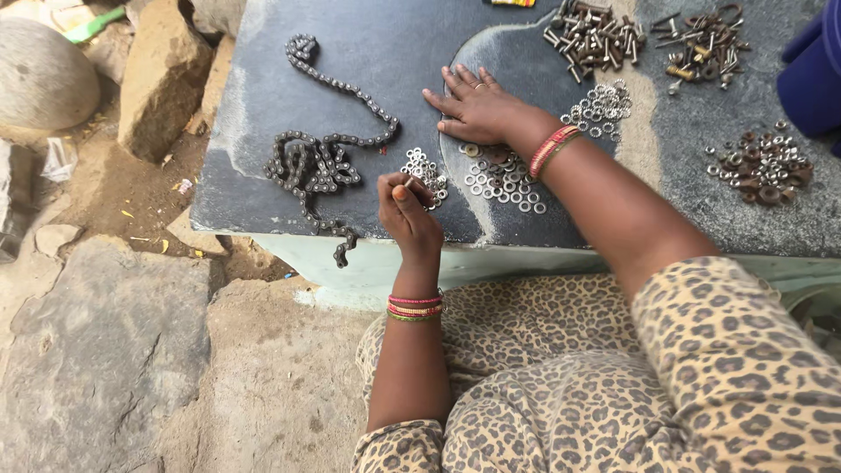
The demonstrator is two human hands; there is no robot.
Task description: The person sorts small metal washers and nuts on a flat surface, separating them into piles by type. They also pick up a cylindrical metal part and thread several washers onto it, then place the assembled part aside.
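Left hand (407, 210) pinches a small washer in closed fingers, just beside a washer pile (426, 171); right hand (477, 109) lies flat, fingers spread, farther along the tabletop (368, 52)

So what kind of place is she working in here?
Probably an outdoor roadside repair or scrap-sorting spot: a stone slab holding a chain, washers and bolts, with rocks around.

A dark roller chain (320, 158) lies coiled on the slab's left; far right, rusty bolts (594, 37) heap beside brown stones (162, 74)
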